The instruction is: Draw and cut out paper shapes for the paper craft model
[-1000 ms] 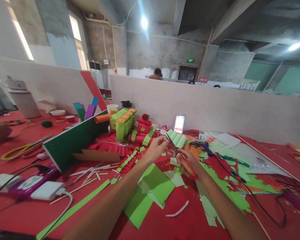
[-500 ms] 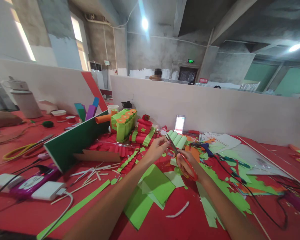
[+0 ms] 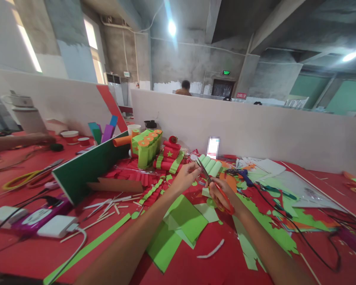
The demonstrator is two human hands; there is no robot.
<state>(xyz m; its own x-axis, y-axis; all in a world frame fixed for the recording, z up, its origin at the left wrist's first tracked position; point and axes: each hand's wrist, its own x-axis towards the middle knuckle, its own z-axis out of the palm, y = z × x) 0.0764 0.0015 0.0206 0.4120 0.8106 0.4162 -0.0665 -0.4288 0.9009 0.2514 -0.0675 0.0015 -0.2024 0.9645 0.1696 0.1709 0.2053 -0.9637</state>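
**Scissors (image 3: 205,172) in our right hand (image 3: 218,190)**

We curl it closed around the red handles (image 3: 228,202); the blades (image 3: 202,166) angle toward our left hand (image 3: 186,176), its fingers bunched near the tips, though we cannot tell whether they pinch anything. Green paper (image 3: 191,219) lies below.

Power strip (image 3: 35,217), near left on the tabletop (image 3: 17,255); bottle (image 3: 29,118) behind, by the far edge; phone (image 3: 213,147), same edge, scissors (image 3: 207,174) before it, glue gun (image 3: 245,176) right of them!
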